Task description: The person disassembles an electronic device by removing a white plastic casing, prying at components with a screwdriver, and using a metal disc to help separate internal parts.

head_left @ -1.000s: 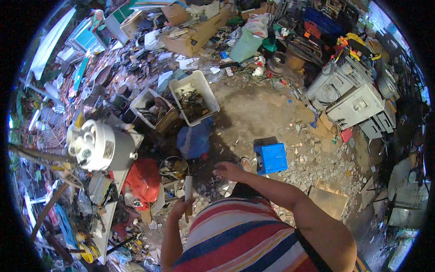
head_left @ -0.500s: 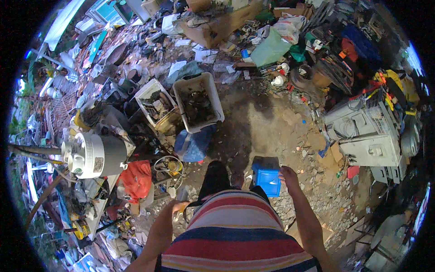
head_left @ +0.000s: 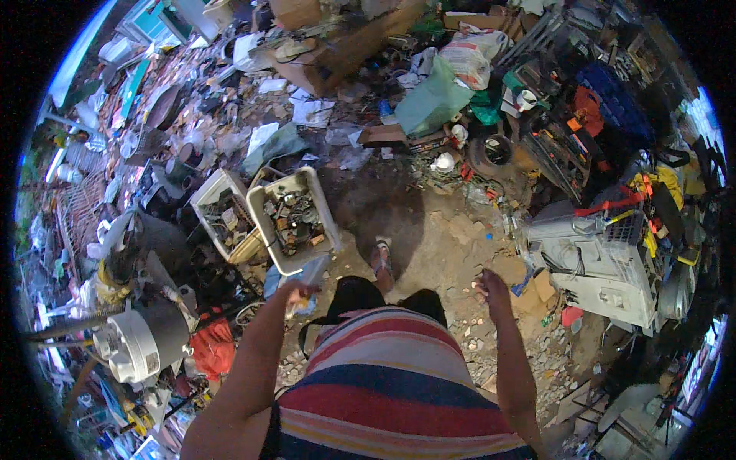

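Observation:
My left hand (head_left: 296,293) hangs beside my hip, fingers loosely spread, with nothing seen in it. Just beyond it lies a bluish translucent plastic thing (head_left: 310,270), partly covered by the hand. My right hand (head_left: 491,290) hangs over the gravelly ground on the other side, fingers loosely curled and apart, holding nothing that I can see. Ahead of my left hand stands a whitish plastic bin (head_left: 330,242) with small metal-looking scraps (head_left: 295,220) in it. Against its left side leans a second pale bin (head_left: 209,222), also with scraps inside.
A white-and-grey cylindrical machine (head_left: 138,349) and a red bag (head_left: 211,349) lie left. To the right stands a whitish appliance (head_left: 602,291) with cables and tools on top. A tyre-like ring (head_left: 491,156), a green bag (head_left: 435,103) and a cardboard box (head_left: 326,65) are ahead.
The bins have shifted nearer and leftward in view as I move forward. The blue box that was beside my right hand is out of sight. My left hand has swung forward.

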{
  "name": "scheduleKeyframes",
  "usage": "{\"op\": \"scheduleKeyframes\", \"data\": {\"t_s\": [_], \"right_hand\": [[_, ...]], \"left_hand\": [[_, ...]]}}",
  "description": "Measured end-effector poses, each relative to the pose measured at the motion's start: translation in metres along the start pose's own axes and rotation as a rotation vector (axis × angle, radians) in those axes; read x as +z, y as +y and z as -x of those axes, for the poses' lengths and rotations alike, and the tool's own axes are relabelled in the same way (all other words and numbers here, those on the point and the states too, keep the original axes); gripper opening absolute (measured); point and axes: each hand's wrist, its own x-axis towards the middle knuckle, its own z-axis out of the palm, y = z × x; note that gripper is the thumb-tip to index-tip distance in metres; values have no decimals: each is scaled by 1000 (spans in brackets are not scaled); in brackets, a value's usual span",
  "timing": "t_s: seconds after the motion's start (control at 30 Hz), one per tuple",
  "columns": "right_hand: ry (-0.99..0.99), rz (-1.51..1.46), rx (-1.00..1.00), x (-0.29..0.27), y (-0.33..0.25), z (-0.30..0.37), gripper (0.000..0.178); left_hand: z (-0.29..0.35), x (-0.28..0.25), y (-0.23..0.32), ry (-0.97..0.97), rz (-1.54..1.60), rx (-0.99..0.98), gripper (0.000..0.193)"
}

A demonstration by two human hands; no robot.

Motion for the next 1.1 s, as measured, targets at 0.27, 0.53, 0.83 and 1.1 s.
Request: {"op": "scheduleKeyframes", "data": {"t_s": [0.27, 0.53, 0.83, 1.1], "right_hand": [[192, -262, 44, -74, -161, -142, 36], [121, -533, 139, -190, -195, -412, 25], [-88, -542, 265, -321, -194, -644, 48], [191, 160, 1, -288, -247, -616, 49]], "left_hand": [[-15, -91, 212, 56, 207, 258, 55], [21, 20, 211, 86, 393, -95, 60], [151, 168, 206, 4, 502, -423, 53], [199, 319, 282, 28, 792, -750, 77]]}}
